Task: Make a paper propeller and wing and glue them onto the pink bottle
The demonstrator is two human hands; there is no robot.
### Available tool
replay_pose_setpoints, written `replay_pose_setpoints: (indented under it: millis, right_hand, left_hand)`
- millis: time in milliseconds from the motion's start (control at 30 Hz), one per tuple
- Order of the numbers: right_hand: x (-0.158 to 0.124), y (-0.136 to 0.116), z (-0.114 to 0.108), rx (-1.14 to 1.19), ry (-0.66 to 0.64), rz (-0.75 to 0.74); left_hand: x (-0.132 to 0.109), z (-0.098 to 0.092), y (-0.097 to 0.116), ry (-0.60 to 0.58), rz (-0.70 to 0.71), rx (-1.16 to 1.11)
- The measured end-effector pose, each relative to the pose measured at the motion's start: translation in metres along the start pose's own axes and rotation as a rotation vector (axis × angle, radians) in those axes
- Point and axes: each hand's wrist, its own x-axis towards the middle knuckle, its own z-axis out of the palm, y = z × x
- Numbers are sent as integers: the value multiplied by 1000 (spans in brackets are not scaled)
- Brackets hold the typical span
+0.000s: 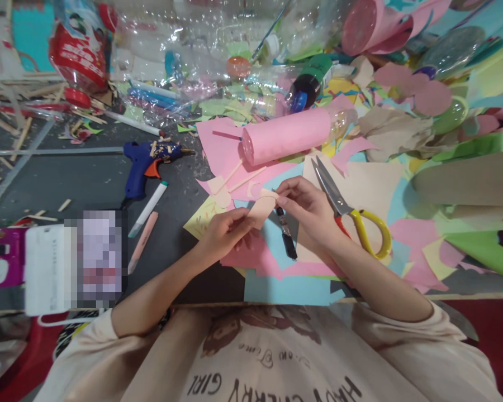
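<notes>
Between my two hands is a small cream paper piece (261,212), held above a pile of coloured paper. My left hand (230,228) pinches its lower left side. The fingertips of my right hand (304,207) are closed on its upper right end. Under the right hand lies a black utility knife (286,234). Just right of that hand rest scissors with yellow and red handles (371,229), blades apart. Beyond the hands a bottle wrapped in pink paper (289,134) lies on its side, and two thin wooden sticks lie in front of it.
To the left are a blue hot glue gun (136,170), a green-tipped marker (148,207), a peach marker (143,241) and a phone (103,257). Clear plastic bottles and paper scraps crowd the back. A cream paper roll (465,181) lies at the right.
</notes>
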Motion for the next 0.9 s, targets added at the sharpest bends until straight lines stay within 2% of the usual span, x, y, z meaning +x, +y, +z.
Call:
replay_pose_setpoints:
  millis: [200,433,567,733,800,900]
  right_hand:
    - [1,-1,-1,-56,2,70]
    - [-4,-10,2,-264,-124,-68]
    - [-4,-10,5,-358,-159,-130]
    - [-8,-26,-12,-544,-147,-198]
    - [-19,-35,-27,-734,-159,-141]
    - [-45,-42,-55,-1063,-13,-24]
  left_hand:
    - [1,0,2,-79,-62,-165]
    - [1,1,0,-223,-230,-315]
    - [2,3,-2,-287,-257,-386]
    - [1,5,1,-195,-223,-410]
    - [1,4,3,-145,-199,-418]
    - [1,1,6,-75,-180,-424]
